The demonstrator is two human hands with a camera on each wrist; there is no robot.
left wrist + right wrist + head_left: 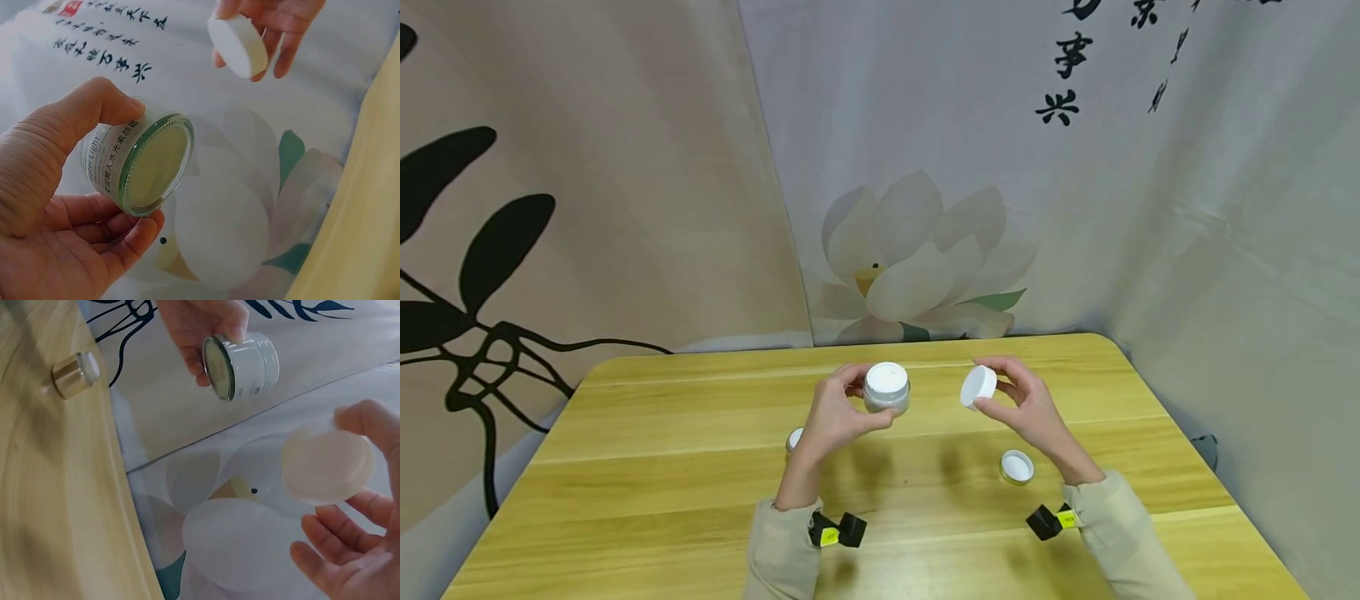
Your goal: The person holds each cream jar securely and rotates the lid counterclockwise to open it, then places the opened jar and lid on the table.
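Observation:
My left hand (842, 411) grips a clear glass cream jar (887, 392) above the table, thumb on one side and fingers on the other. Its white top faces up in the head view; printed text and a thick glass base show on the jar (140, 165) in the left wrist view. To the right, level with the jar and apart from it, a round white lid (978, 387) is pinched at its edge by my right hand (1026, 404). The lid (328, 464) is tilted, with its broad face toward the right wrist camera.
On the wooden table (700, 500) below the right hand lies a gold-rimmed lid (1017, 467) with a white inside. A small gold jar (74, 376) with a white top stands near the left forearm, partly hidden in the head view. Printed cloth hangs behind the table.

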